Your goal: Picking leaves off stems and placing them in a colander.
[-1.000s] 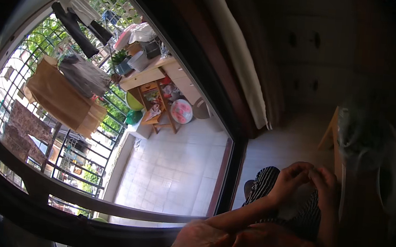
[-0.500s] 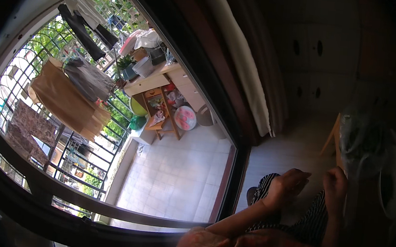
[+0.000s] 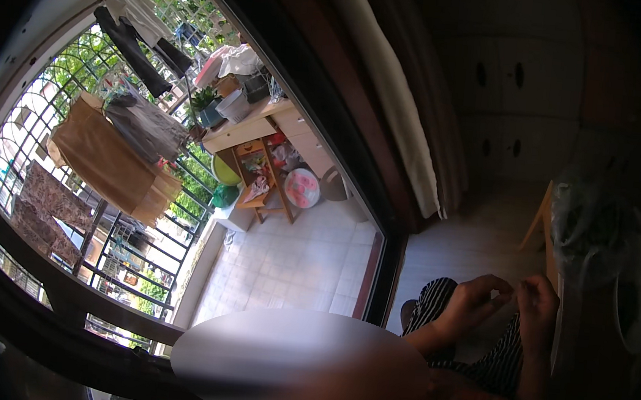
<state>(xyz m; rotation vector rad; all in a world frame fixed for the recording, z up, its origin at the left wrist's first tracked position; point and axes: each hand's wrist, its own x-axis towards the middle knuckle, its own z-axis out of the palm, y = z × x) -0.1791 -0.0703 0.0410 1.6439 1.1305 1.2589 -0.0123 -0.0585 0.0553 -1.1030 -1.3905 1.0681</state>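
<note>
My left hand (image 3: pixel 470 306) and my right hand (image 3: pixel 537 301) hover over my lap in striped trousers (image 3: pixel 433 301), low on the right. Their curled fingertips point at each other with a small gap between them. The light is dim, and I cannot tell whether anything small is pinched in either hand. The right hand is next to the edge of a wooden table (image 3: pixel 544 219).
On the table lie a crumpled clear plastic bag (image 3: pixel 589 223) and a round white dish (image 3: pixel 636 292). To the left, a dark door frame (image 3: pixel 387 267) opens onto a tiled balcony (image 3: pixel 292 266) with hung clothes (image 3: pixel 110 159), a railing and a cluttered shelf (image 3: pixel 259 164). A pale curtain (image 3: pixel 391 92) hangs beside drawers (image 3: pixel 507 71).
My hands were pressed together a second ago and have drawn slightly apart. The view has shifted a little.
</note>
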